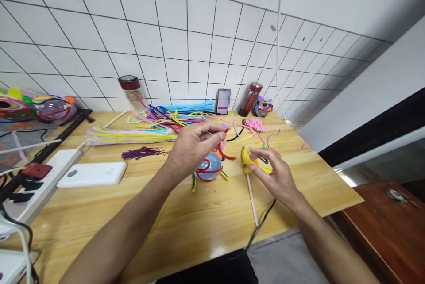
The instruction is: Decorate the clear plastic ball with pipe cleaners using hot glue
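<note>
My left hand point(199, 142) pinches a curved red pipe cleaner point(227, 156) between thumb and fingertips, its free end hanging down to the right. Behind and below that hand sits a clear bluish ball point(208, 170) trimmed with red pipe cleaner, with yellow and green leg-like pieces at its base; my hand hides part of it. My right hand point(277, 175) hovers over a yellow glue gun point(246, 160), thumb and fingers apart around its handle; whether they touch it I cannot tell. A white glue stick point(252, 200) sticks out of the gun's back end.
Bundles of coloured pipe cleaners point(133, 135) lie at the back, near a phone point(223, 101), a glass bottle point(133, 91) and a red-brown flask point(250, 99). Left are a white power bank point(92, 174) and a power strip point(49, 182). A black cord point(262, 224) crosses the front edge.
</note>
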A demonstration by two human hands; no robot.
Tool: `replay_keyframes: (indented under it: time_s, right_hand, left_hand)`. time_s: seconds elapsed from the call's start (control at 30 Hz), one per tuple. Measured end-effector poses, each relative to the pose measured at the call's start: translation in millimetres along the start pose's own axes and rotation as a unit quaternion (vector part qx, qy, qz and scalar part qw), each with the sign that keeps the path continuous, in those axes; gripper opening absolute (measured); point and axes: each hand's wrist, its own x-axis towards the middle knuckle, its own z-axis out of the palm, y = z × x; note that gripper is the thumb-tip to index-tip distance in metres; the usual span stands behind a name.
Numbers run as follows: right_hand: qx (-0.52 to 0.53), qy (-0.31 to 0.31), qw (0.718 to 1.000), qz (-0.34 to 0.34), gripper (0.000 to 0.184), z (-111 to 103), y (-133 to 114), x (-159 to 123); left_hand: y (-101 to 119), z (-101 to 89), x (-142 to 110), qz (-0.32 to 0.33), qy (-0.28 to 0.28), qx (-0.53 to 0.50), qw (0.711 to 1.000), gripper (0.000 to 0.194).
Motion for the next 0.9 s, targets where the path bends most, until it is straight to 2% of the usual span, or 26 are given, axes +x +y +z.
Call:
replay_keyframes:
  time_s: [0.07, 0.13, 0.23, 0.33, 0.47, 0.6, 0.77, 0.9]
  right_hand:
    - [0.102, 0.059, 0.993, -0.01, 0.021, 11, -35, 8]
    - [0.186, 0.085, 0.979, -0.023, 0.019, 25, -62, 16]
    - [0.245, 0.125, 0.961, -0.029, 0.013, 42, -82, 26]
    - [0.309, 0.15, 0.939, 0.007, 0.007, 50, -88, 36]
    - [0.381, 0.196, 0.9, 0.072, 0.016, 52, -87, 51]
    - [0.412, 0.219, 0.881, 0.086, 0.021, 51, -86, 67]
    - [0.404, 0.195, 0.889, 0.089, 0.013, 51, -86, 82]
    - [0.355, 0.196, 0.911, 0.075, 0.011, 51, -86, 94]
  left_hand:
    - [-1, 3.7, -1, 0.008, 0.013, -0.01, 1.0, 0.012]
    - [0, 6.5, -4, 0.022, 0.024, -0.004, 0.999, 0.012]
    - [2, 8.8, -7, 0.051, 0.037, 0.012, 0.998, 0.012]
    - [2, 10.3, -9, 0.074, 0.042, 0.017, 0.996, 0.011]
    - [-1, 13.1, -9, 0.086, 0.049, 0.005, 0.995, 0.01]
    - [1, 14.0, -8, 0.095, 0.082, -0.011, 0.992, 0.009]
    - [6, 11.5, -9, 0.089, 0.124, -0.017, 0.988, 0.009]
    - [4, 10.7, -8, 0.066, 0.123, -0.038, 0.989, 0.015]
